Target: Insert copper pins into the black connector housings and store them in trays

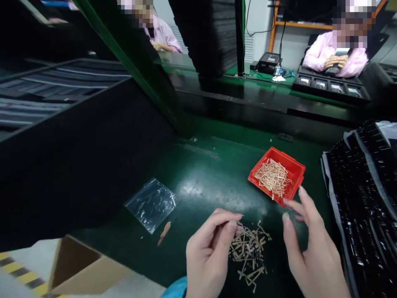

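Note:
A loose pile of small tan strips (249, 248) lies on the green table near its front edge. My left hand (212, 250) is at the pile's left side, its thumb and index finger pressed together; whatever they pinch is too small to make out. To the right of the pile, my right hand (313, 244) has its fingers apart and holds nothing. Its fingertips are close to the near corner of a red tray (296, 169), which contains a heap of similar, lighter strips (273, 178).
A clear plastic bag (151, 205) and a brown scrap (164, 233) lie left of my hands. Black stacked trays (366, 198) border the right side. A dark bin (77, 165) and green post (133, 54) stand left. Two people in pink sit across the table.

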### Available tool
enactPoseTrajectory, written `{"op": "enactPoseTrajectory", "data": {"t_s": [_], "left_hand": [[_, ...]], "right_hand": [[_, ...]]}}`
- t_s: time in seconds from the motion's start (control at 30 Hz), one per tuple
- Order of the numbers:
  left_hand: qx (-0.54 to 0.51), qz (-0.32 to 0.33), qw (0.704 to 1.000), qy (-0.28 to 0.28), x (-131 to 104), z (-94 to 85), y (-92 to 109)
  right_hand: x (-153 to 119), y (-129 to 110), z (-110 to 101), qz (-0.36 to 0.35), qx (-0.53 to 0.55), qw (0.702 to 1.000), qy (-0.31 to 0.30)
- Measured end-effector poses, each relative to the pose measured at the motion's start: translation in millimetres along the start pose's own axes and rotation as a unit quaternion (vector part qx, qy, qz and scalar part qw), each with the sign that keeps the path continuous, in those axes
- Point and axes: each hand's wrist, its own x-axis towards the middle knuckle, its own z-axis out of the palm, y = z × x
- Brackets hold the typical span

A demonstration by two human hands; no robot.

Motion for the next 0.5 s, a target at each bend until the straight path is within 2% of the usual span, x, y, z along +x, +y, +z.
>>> {"op": "enactPoseTrajectory", "data": {"t_s": [0.07,0.13,0.2,0.23,0.33,0.43,0.5], "left_hand": [[0.033,0.018,0.999,-0.035,-3.3,2.1,2.1],[0.057,0.040,0.995,-0.073,-4.6,4.1,3.8],[0.073,0.056,0.990,-0.109,-4.6,6.1,3.8],[0.076,0.060,0.987,-0.124,-4.2,6.9,3.1],[0.093,0.056,0.981,-0.160,-0.1,6.4,-1.6],[0.134,0.052,0.973,-0.179,11.0,-0.8,-2.7],[0.141,0.049,0.966,-0.212,21.2,-5.9,6.0]], "right_hand": [[-13.9,-5.8,4.5,0.049,0.113,0.992,-0.040],[-28.8,-15.9,9.9,0.113,0.239,0.962,-0.067],[-39.0,-25.5,16.2,0.178,0.308,0.933,-0.049],[-42.0,-28.6,19.2,0.202,0.311,0.928,-0.029],[-47.2,-27.6,23.9,0.212,0.290,0.933,0.029],[-59.4,-13.8,20.7,0.218,0.290,0.930,0.058],[-75.4,-1.0,16.6,0.223,0.290,0.927,0.082]]}}
